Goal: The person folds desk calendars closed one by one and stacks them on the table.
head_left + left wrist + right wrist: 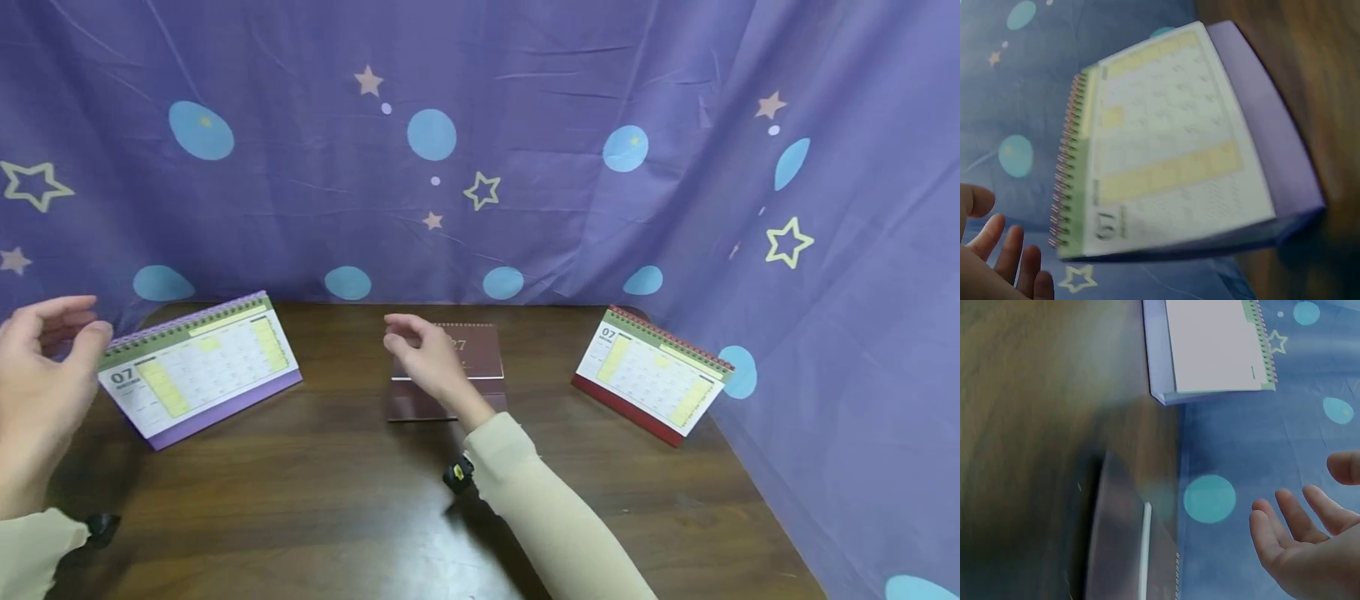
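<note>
A purple-based desk calendar with a green-and-white page marked 07 stands at the left of the table. Close to its spiral edge is my left hand, fingers loosely bent and holding nothing; in the left wrist view, a gap shows between the fingertips and the coils. Over the middle of the table, my right hand covers part of a dark brown desk calendar. Its fingers are relaxed and hold nothing, beside the brown calendar's spiral edge in the right wrist view.
At the right, a red-based desk calendar stands angled inward, also showing 07. All three stand on a dark wooden table. A purple curtain with stars and blue spots hangs behind the table and along its right side.
</note>
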`<state>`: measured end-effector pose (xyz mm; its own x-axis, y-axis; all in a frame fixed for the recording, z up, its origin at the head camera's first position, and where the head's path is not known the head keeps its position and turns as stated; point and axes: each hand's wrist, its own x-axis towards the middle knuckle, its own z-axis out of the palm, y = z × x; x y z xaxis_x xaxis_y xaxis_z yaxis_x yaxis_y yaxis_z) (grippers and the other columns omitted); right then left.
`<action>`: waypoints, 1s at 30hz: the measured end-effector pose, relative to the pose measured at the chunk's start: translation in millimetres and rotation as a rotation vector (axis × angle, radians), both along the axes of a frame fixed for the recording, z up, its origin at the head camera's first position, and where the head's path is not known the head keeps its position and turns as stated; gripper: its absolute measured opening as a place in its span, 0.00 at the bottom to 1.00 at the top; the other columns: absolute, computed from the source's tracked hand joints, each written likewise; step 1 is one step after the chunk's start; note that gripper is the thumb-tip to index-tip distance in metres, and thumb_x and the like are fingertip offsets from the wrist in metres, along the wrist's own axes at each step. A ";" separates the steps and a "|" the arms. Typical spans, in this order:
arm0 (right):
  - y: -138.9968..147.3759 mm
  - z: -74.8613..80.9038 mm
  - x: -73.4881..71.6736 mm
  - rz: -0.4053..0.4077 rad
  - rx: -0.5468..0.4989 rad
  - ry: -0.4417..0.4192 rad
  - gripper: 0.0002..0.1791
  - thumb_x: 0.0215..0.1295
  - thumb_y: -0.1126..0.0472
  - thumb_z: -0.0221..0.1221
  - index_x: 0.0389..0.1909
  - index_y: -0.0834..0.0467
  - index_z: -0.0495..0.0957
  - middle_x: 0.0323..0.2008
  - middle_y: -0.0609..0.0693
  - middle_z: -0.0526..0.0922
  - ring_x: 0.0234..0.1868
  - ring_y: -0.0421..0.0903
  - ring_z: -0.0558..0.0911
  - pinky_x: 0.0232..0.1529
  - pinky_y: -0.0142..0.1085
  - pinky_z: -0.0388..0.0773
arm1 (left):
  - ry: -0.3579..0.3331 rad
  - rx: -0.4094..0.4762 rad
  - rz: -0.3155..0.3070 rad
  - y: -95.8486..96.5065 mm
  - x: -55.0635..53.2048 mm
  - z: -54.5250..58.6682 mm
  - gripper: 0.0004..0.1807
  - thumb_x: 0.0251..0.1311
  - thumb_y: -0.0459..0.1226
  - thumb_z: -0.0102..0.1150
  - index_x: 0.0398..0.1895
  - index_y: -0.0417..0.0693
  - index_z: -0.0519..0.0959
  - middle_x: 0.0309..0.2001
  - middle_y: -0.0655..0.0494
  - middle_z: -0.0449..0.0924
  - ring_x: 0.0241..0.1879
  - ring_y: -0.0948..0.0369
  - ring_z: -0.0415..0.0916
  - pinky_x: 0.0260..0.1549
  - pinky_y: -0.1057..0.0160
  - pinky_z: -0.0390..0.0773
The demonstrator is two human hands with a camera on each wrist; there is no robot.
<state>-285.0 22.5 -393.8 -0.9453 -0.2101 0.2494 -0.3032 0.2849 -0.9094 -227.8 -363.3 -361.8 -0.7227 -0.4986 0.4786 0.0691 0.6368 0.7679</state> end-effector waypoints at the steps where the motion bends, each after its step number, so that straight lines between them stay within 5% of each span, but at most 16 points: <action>1: -4.5 -1.7 0.7 0.006 -0.008 -0.005 0.19 0.75 0.58 0.62 0.64 0.55 0.83 0.56 0.53 0.88 0.54 0.41 0.88 0.52 0.31 0.83 | 0.010 0.020 0.005 -4.3 -0.3 -3.7 0.25 0.74 0.37 0.52 0.73 0.57 0.76 0.45 0.89 0.65 0.48 0.84 0.61 0.57 0.74 0.61; 10: -34.5 -10.3 3.8 -0.009 -0.006 -0.070 0.20 0.74 0.57 0.63 0.65 0.53 0.83 0.54 0.47 0.89 0.54 0.39 0.88 0.54 0.28 0.81 | 0.019 0.229 0.071 -44.5 -8.0 -37.7 0.22 0.76 0.35 0.51 0.65 0.70 0.77 0.44 0.82 0.66 0.44 0.79 0.62 0.47 0.77 0.59; 18: -52.6 -17.3 -5.0 -0.036 0.033 -0.111 0.21 0.74 0.56 0.63 0.65 0.52 0.83 0.53 0.43 0.89 0.54 0.36 0.86 0.54 0.27 0.79 | -0.144 0.370 0.022 -43.8 -9.7 -44.3 0.15 0.79 0.41 0.47 0.55 0.79 0.66 0.47 0.79 0.60 0.47 0.79 0.57 0.44 0.78 0.57; 30: -95.8 -22.4 -5.6 0.039 0.070 -0.180 0.25 0.75 0.51 0.63 0.70 0.49 0.79 0.63 0.43 0.84 0.60 0.36 0.84 0.57 0.28 0.78 | -0.181 0.412 -0.092 -45.7 -8.2 -50.8 0.08 0.81 0.44 0.45 0.48 0.76 0.67 0.46 0.80 0.64 0.45 0.79 0.63 0.48 0.77 0.58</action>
<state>-290.6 -73.3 -416.1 -0.9641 -0.2586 0.0601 -0.1493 0.3408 -0.9282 -236.0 -409.0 -412.6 -0.8265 -0.5508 0.1163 -0.0471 0.2736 0.9607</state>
